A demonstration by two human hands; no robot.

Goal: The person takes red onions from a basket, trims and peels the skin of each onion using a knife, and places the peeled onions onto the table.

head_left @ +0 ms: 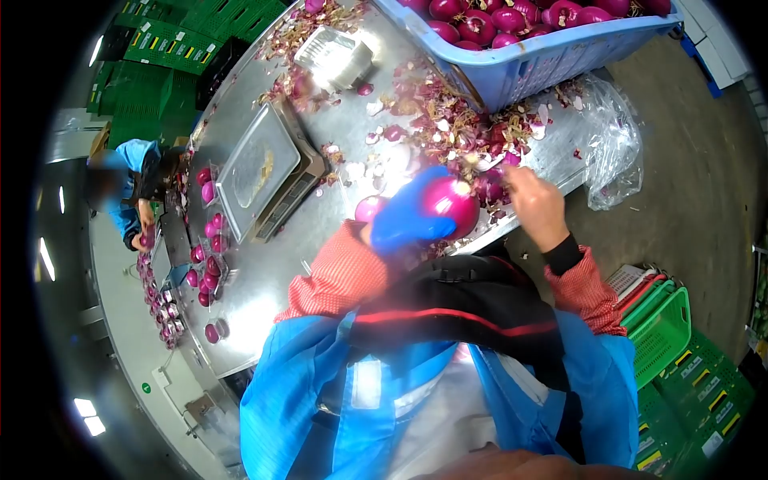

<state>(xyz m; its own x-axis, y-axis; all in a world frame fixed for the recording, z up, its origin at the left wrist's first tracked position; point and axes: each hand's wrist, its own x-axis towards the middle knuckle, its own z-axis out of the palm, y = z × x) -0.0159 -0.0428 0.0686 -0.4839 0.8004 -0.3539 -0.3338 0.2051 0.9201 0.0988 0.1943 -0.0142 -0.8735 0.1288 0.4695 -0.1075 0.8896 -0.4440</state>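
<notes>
My left hand (410, 216), in a blue glove, is wrapped around a large peeled red onion (453, 206) whose pale end faces up. My bare right hand (538, 206) is closed just right of the onion, its fingers bent. A thin pale shape shows by its fingertips; what it is, I cannot make out. Another red onion (369, 209) lies on the metal table (336, 232), partly behind the glove. Loose onion skins (448, 120) are heaped beyond my hands.
A blue crate (552, 60) full of red onions stands at the far table edge. A scale (268, 172), clear punnets (334, 58) and packed onions (210, 272) are on the table. Plastic film (614, 144) hangs over the right edge. A co-worker (132, 188) handles an onion at left.
</notes>
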